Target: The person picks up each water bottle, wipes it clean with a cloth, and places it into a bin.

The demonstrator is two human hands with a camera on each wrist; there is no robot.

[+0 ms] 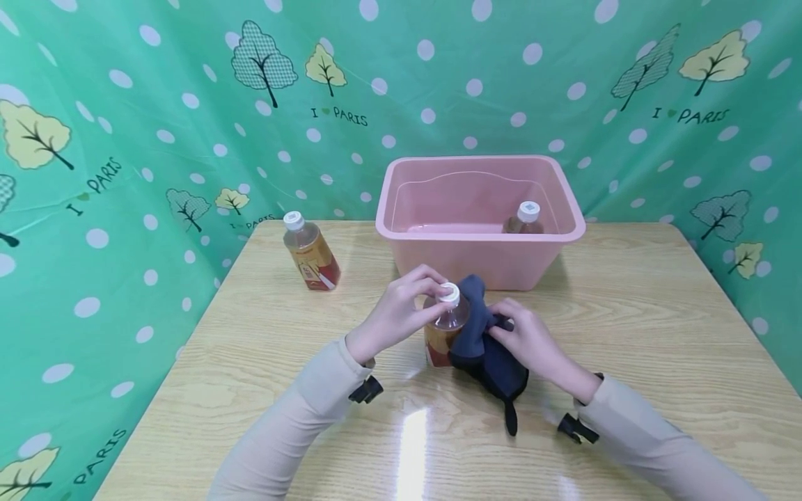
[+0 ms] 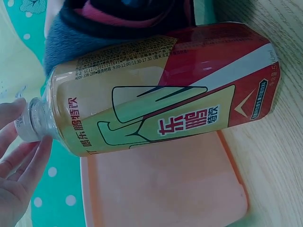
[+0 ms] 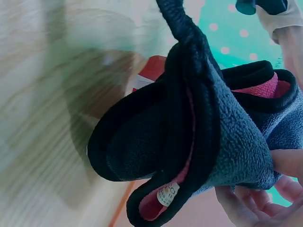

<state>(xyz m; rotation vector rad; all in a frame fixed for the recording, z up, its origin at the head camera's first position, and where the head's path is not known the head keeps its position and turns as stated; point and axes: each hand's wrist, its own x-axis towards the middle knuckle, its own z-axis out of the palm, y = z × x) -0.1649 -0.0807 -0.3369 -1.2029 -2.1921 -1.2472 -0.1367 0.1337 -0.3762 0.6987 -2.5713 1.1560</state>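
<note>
Upright on the table, a labelled bottle (image 1: 438,344) has its white cap pinched by my left hand (image 1: 404,309); the left wrist view shows the fingers (image 2: 29,163) round the cap of the bottle (image 2: 161,94). Against the bottle's right side lies a dark blue cloth item (image 1: 501,369) with black edging and a loop. My right hand (image 1: 532,341) pinches its upper part. In the right wrist view the cloth item (image 3: 241,137) shows a pink lining and a small tag, with my right hand (image 3: 265,203) at its lower edge.
A pink bin (image 1: 464,261) stands just behind the hands, with a white-capped bottle (image 1: 529,212) inside at its right. Another bottle (image 1: 316,261) stands at the table's back left. A green patterned curtain (image 1: 351,56) hangs behind the wooden table (image 1: 263,348).
</note>
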